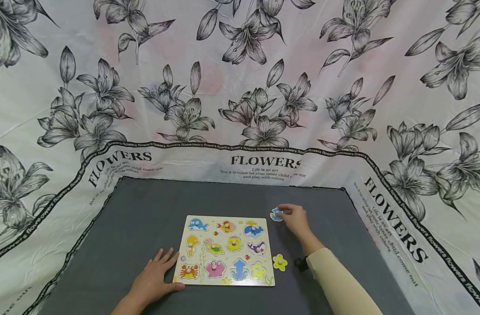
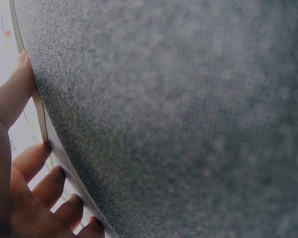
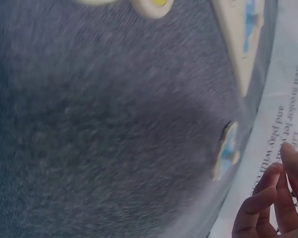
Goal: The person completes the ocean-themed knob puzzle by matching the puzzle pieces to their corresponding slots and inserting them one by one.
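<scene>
A wooden peg puzzle board (image 1: 224, 250) with colourful sea-animal pieces lies on the grey mat (image 1: 145, 205). My left hand (image 1: 155, 280) lies flat on the mat, its fingers straight and its thumb (image 2: 12, 94) against the board's left edge (image 2: 39, 119). My right hand (image 1: 296, 219) is beyond the board's top right corner, right by a blue puzzle piece (image 1: 276, 214). In the right wrist view the blue piece (image 3: 227, 150) lies on the mat and my loosely bent fingers (image 3: 260, 210) are a little apart from it. A yellow piece (image 1: 280, 262) lies loose to the right of the board.
A white cloth printed with black flowers and the word FLOWERS (image 1: 263, 162) rises around the mat at the back and on both sides. Bare grey mat lies left of, behind and right of the board.
</scene>
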{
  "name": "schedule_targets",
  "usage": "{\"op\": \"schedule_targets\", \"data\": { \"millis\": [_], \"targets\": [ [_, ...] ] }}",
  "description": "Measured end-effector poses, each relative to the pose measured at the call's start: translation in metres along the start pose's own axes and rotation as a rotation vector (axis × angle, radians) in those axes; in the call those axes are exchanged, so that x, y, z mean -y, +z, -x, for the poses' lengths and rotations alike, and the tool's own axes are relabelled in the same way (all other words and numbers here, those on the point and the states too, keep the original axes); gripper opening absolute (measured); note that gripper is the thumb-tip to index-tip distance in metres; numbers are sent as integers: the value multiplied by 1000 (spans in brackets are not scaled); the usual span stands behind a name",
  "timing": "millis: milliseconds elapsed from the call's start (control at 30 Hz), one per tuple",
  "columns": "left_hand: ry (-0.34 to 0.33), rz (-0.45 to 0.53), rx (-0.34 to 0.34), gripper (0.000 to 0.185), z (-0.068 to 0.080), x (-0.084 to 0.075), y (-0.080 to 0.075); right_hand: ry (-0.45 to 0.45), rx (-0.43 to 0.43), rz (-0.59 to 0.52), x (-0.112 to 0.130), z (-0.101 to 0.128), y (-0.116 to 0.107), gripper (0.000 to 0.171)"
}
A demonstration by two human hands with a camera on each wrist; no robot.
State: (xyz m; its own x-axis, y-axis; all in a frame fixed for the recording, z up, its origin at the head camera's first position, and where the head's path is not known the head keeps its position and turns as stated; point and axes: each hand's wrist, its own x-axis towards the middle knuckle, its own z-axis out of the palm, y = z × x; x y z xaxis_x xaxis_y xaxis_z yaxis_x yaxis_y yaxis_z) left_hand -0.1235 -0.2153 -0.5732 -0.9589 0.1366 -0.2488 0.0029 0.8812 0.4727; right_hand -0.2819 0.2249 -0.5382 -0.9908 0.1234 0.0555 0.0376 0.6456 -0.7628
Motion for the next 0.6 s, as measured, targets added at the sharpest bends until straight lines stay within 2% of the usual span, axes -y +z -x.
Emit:
{"op": "schedule_targets", "data": {
  "millis": [200,600],
  "targets": [
    [-4,-11,12,111,-2,-1,1,-8,-23,50,-12,-10,3,23],
    [-8,-12,9,110,-1,0,-1,37,31,123,-20,-23,13,25]
  ]
}}
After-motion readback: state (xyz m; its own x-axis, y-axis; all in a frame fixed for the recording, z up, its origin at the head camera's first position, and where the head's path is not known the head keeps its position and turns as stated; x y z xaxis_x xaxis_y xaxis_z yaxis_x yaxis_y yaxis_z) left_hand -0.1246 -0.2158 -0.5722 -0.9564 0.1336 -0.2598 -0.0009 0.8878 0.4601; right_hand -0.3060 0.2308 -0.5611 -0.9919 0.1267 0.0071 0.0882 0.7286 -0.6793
